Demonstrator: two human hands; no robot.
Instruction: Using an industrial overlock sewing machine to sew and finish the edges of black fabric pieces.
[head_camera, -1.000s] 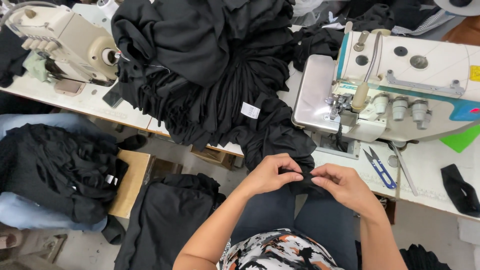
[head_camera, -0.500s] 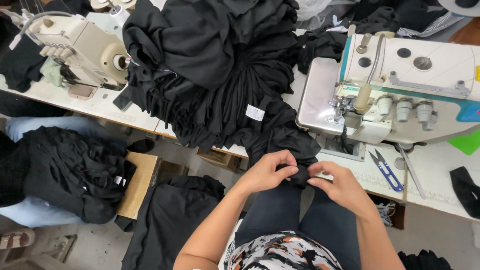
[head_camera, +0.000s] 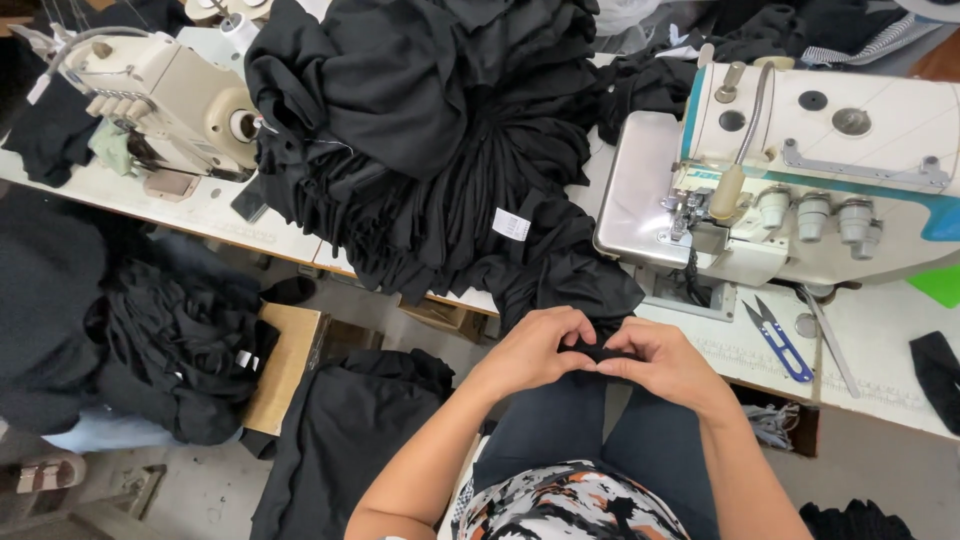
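Pinching a black fabric edge (head_camera: 598, 352) at lower centre, we clamp left hand (head_camera: 532, 350) and right hand (head_camera: 668, 362) on it, below the overlock machine (head_camera: 800, 180).

Not much in the way of labels here, no packages, signs or screens that I can see. Main one is a small white rectangular tag (head_camera: 511, 224) sewn on the big black fabric pile (head_camera: 420, 150) on the table, sitting on its lower right part, some tiny dark print on it. A couple more little white tags (head_camera: 243, 359) poke out of the dark bundle (head_camera: 170, 350) at lower left. There's also a small blue badge (head_camera: 709, 174) on the front of the right sewing machine (head_camera: 800, 170).
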